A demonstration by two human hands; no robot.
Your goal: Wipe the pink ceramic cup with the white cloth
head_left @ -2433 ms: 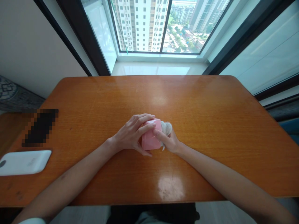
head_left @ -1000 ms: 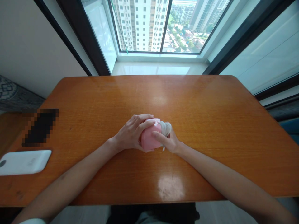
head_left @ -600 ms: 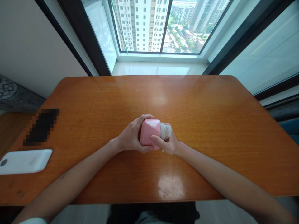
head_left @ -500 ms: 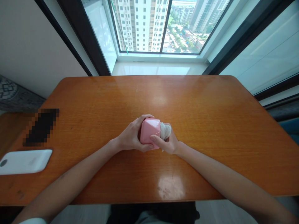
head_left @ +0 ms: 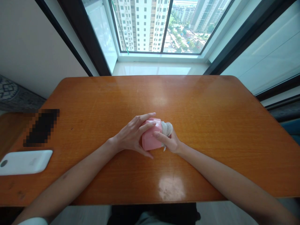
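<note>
A small pink faceted box (head_left: pixel 150 141) sits between both hands near the middle of the wooden table (head_left: pixel 211 125). My left hand (head_left: pixel 132 134) wraps its fingers over the box's top and left side. My right hand (head_left: pixel 170 140) grips the box from the right with thumb and fingers; one of its fingers is wrapped in a white bandage (head_left: pixel 167 128). Most of the box is hidden by the fingers.
A white flat device (head_left: pixel 24 162) lies at the table's left edge, with a blurred dark object (head_left: pixel 41 127) just behind it. A large window with a white sill (head_left: pixel 152 67) lies beyond the table's far edge.
The pink box has been turned in my hands: its faceted top face showed half a second ago, and now my left fingers lie over it again.
</note>
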